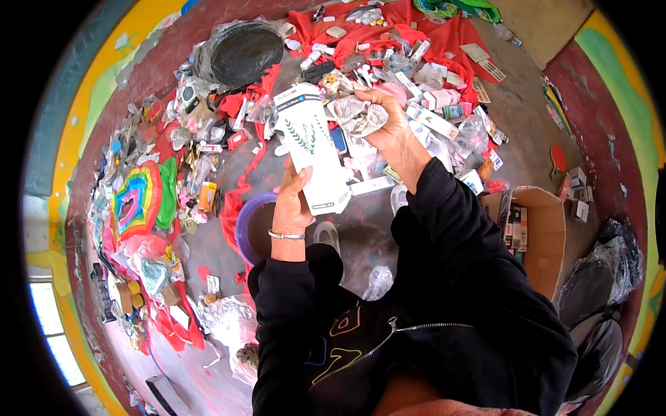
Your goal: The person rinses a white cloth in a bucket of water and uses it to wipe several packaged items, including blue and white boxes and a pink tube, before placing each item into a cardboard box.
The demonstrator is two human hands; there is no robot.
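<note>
My left hand (292, 202) grips the lower part of a tall white carton (316, 163) with a green leaf print and a dark band near its top. The carton is held up, slightly tilted, in front of me. To its right, my right hand (398, 135) is closed on a crumpled grey-beige rag (361, 116), close to the carton's upper edge. Whether the rag is cloth or paper is hard to tell. Behind both hands lies a heap of small boxes, bottles and plastic. A purple-rimmed bucket (243, 225) stands beside my left wrist.
An open cardboard box (544, 236) with small packs inside stands at my right. Black plastic bags (603, 270) lie beyond it. A black-lined round tub (246, 54) is at the far left. Mixed litter and a rainbow-coloured piece (137, 201) spread along the left. A brush (166, 395) lies at lower left.
</note>
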